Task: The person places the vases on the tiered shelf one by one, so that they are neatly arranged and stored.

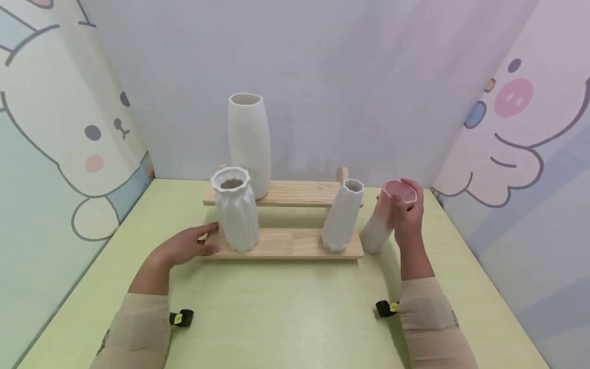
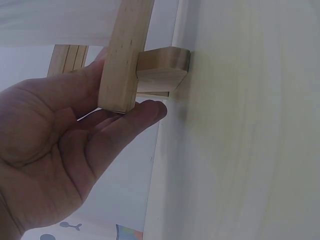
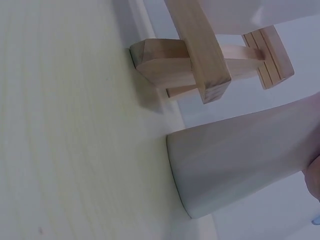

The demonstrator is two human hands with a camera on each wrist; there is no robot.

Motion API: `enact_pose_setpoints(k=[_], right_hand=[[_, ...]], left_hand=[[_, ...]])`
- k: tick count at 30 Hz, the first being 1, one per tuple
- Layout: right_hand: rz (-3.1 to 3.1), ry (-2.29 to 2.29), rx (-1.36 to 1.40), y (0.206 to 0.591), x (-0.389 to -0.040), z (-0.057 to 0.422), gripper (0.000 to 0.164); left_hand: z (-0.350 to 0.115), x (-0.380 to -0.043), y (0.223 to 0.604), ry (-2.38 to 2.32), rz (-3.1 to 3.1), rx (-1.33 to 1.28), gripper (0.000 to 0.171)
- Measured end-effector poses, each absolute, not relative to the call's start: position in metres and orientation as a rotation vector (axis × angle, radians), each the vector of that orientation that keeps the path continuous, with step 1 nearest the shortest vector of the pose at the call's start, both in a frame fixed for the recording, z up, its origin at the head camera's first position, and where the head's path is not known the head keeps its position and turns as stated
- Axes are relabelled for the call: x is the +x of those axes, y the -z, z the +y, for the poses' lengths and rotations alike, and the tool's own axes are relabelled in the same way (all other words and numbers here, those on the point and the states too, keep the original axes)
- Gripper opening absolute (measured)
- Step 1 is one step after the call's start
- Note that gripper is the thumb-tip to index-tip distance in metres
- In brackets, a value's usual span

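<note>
In the head view my left hand (image 1: 189, 246) grips the left end of a two-tier wooden shelf's lower board (image 1: 286, 243). The left wrist view shows fingers on both sides of the board's end (image 2: 122, 65). My right hand (image 1: 409, 218) holds a pink-and-white vase (image 1: 380, 225) near its pink rim, just right of the shelf. In the right wrist view, the vase's pale base (image 3: 230, 165) is at the tabletop and the vase stands close to the shelf; only a fingertip (image 3: 314, 177) shows there.
A white fluted vase (image 1: 237, 218) stands left on the lower board, a slim white vase (image 1: 342, 218) right. A tall white vase (image 1: 250, 143) stands on the upper board (image 1: 304, 193). Printed curtains (image 1: 299, 92) enclose the pale yellow table (image 1: 276, 318).
</note>
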State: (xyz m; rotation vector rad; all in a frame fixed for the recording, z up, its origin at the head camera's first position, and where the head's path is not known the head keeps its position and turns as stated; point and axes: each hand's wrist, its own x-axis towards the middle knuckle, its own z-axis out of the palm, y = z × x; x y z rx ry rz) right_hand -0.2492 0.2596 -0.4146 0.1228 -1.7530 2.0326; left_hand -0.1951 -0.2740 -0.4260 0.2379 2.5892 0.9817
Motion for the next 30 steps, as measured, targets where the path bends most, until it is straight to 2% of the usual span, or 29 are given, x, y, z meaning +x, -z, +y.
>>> enact_pose_setpoints(k=[14,22,30], right_hand=[[-1.491,-2.08,0.243,0.392,-0.242,0.265,0.049],[-1.598,-2.012,0.251,0.359,-0.242,0.266,0.053],[-1.491,-2.055,0.402,0.316,-0.246,0.262,0.058]], left_hand=[[-0.275,-0.195,0.425,-1.004,2.581,0.256,0.081],[-0.276,-0.194,0.426,-0.987,2.597,0.247,0.081],[-0.275,-0.195,0.427,-0.983,2.593,0.258,0.081]])
